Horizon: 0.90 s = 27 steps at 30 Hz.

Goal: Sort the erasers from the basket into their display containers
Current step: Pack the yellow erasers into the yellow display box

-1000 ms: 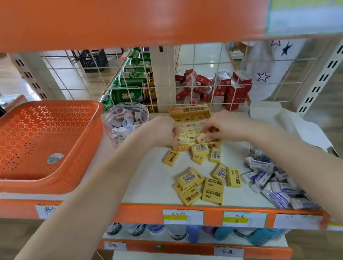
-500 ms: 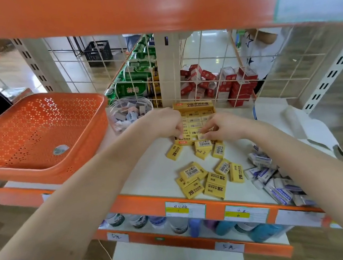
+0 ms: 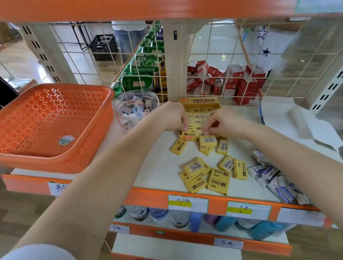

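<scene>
Filling the yellow display box [image 3: 201,103] at the back of the shelf [image 3: 160,168], just right of the clear jar [image 3: 137,109] of small mixed erasers. Working with the left hand [image 3: 174,116] curled at the box's near-left corner and the right hand [image 3: 223,124] fingertips-down on its front row, the two close together but apart. Cannot tell whether either pinches an eraser or merely presses one flat.

Judging by the rows of labels showing, well filled toward the back, with room left along the front. Steady the box by its wall with the left to avoid shoving it backward. Feed erasers in with the right, one at a time, label up and lined with the neighbours, sliding each snug against the last before pressing down. Take first from the loose yellow erasers [image 3: 208,142] lying against the box's front edge, then from the second heap [image 3: 205,175] nearer the shelf lip. Flip the barcode-up ones before seating.

Avoid sweeping a forearm through the blue-and-white erasers [image 3: 279,183] piled at the right, close to the edge and likely to spill. Leave those for the opened white carton [image 3: 301,126], probably theirs. Nothing but a sticker visible in the orange basket [image 3: 95,90], so apparently emptied already.
</scene>
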Each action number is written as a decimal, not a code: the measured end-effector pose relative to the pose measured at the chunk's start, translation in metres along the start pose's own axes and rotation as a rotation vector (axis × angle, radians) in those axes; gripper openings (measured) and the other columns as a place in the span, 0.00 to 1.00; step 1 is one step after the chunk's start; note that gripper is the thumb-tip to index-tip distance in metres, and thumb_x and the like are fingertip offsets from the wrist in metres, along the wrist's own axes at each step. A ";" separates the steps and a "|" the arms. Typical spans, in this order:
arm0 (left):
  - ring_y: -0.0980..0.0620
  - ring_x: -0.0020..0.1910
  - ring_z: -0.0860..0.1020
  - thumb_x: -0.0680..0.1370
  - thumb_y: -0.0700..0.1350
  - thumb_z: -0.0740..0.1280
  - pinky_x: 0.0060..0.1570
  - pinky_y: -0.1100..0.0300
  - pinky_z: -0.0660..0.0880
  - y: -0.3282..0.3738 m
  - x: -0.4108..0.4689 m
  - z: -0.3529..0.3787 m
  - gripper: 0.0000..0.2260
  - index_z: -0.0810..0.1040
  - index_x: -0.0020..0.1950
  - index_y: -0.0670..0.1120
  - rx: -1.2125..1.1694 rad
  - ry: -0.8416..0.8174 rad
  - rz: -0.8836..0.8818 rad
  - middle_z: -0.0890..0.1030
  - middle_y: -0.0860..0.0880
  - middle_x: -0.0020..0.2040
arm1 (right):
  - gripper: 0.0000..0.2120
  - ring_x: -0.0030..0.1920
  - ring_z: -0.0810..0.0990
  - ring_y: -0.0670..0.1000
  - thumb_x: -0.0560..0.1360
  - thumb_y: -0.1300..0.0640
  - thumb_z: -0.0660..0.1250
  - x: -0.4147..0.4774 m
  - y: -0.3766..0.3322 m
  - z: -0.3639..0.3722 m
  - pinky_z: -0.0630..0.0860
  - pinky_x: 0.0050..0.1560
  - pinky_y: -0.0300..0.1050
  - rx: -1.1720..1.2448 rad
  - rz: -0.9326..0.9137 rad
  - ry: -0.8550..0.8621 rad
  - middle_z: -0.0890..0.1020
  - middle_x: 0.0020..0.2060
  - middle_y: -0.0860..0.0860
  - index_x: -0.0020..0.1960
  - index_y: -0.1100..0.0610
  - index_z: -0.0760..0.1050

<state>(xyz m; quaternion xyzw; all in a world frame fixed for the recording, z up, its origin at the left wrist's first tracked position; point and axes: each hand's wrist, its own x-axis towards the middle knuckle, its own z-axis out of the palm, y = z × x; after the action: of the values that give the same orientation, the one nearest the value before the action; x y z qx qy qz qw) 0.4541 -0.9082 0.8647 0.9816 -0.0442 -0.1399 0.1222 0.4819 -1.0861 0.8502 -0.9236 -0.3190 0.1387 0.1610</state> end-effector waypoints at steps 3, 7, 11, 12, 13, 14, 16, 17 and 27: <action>0.53 0.47 0.78 0.76 0.45 0.70 0.51 0.59 0.77 0.004 0.003 -0.004 0.06 0.83 0.52 0.48 -0.004 -0.063 -0.040 0.81 0.51 0.50 | 0.10 0.45 0.73 0.43 0.76 0.54 0.67 -0.001 -0.002 0.004 0.64 0.37 0.30 -0.022 -0.021 0.021 0.80 0.49 0.45 0.56 0.52 0.80; 0.54 0.33 0.75 0.77 0.42 0.68 0.35 0.62 0.74 0.009 0.001 -0.011 0.09 0.82 0.56 0.44 -0.017 -0.095 -0.058 0.81 0.48 0.44 | 0.12 0.48 0.73 0.44 0.75 0.53 0.68 0.004 -0.006 0.009 0.66 0.44 0.37 0.003 -0.016 0.038 0.81 0.54 0.48 0.58 0.52 0.80; 0.47 0.55 0.79 0.78 0.43 0.67 0.55 0.55 0.74 0.016 0.002 -0.012 0.11 0.80 0.60 0.45 0.051 -0.124 -0.060 0.81 0.46 0.56 | 0.12 0.45 0.75 0.45 0.72 0.53 0.72 0.010 -0.006 0.007 0.67 0.45 0.38 0.065 0.022 0.030 0.82 0.49 0.48 0.55 0.52 0.81; 0.48 0.55 0.78 0.78 0.43 0.68 0.55 0.56 0.73 0.016 0.005 -0.011 0.11 0.81 0.59 0.45 0.070 -0.118 -0.058 0.81 0.46 0.57 | 0.12 0.46 0.76 0.46 0.72 0.53 0.72 0.010 -0.005 0.008 0.68 0.45 0.39 0.072 0.021 0.028 0.82 0.48 0.48 0.55 0.51 0.81; 0.50 0.54 0.77 0.77 0.43 0.68 0.55 0.57 0.72 0.016 0.007 -0.010 0.11 0.81 0.59 0.46 0.083 -0.117 -0.055 0.81 0.48 0.57 | 0.12 0.47 0.77 0.47 0.72 0.53 0.72 0.010 -0.005 0.009 0.69 0.46 0.40 0.084 0.017 0.030 0.82 0.47 0.48 0.55 0.50 0.81; 0.51 0.52 0.77 0.77 0.44 0.68 0.53 0.58 0.72 0.016 0.009 -0.010 0.11 0.81 0.59 0.46 0.097 -0.121 -0.056 0.81 0.49 0.57 | 0.12 0.47 0.77 0.48 0.71 0.52 0.72 0.010 -0.005 0.010 0.69 0.46 0.41 0.101 0.016 0.038 0.82 0.47 0.49 0.54 0.50 0.81; 0.51 0.52 0.76 0.77 0.44 0.68 0.51 0.58 0.71 0.017 0.012 -0.010 0.11 0.81 0.59 0.45 0.121 -0.134 -0.060 0.80 0.49 0.57 | 0.10 0.49 0.78 0.48 0.71 0.52 0.73 0.009 -0.003 0.012 0.69 0.46 0.41 0.140 0.019 0.069 0.83 0.48 0.49 0.52 0.50 0.81; 0.49 0.54 0.77 0.78 0.44 0.68 0.53 0.57 0.72 0.016 0.013 -0.010 0.12 0.80 0.60 0.44 0.127 -0.147 -0.056 0.80 0.48 0.57 | 0.09 0.49 0.78 0.48 0.71 0.53 0.73 0.009 -0.002 0.013 0.70 0.47 0.41 0.154 0.024 0.083 0.83 0.49 0.48 0.51 0.50 0.82; 0.62 0.31 0.77 0.76 0.46 0.69 0.33 0.67 0.74 0.007 0.003 -0.019 0.09 0.77 0.56 0.52 -0.015 -0.242 0.020 0.81 0.53 0.43 | 0.06 0.44 0.77 0.47 0.72 0.50 0.71 0.015 -0.001 0.013 0.76 0.48 0.47 0.231 0.045 0.106 0.80 0.41 0.44 0.48 0.47 0.82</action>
<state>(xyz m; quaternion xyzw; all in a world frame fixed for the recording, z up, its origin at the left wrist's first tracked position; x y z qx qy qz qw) 0.4619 -0.9107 0.8828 0.9560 -0.0672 -0.2567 0.1249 0.4880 -1.0731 0.8362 -0.9119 -0.2712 0.1292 0.2796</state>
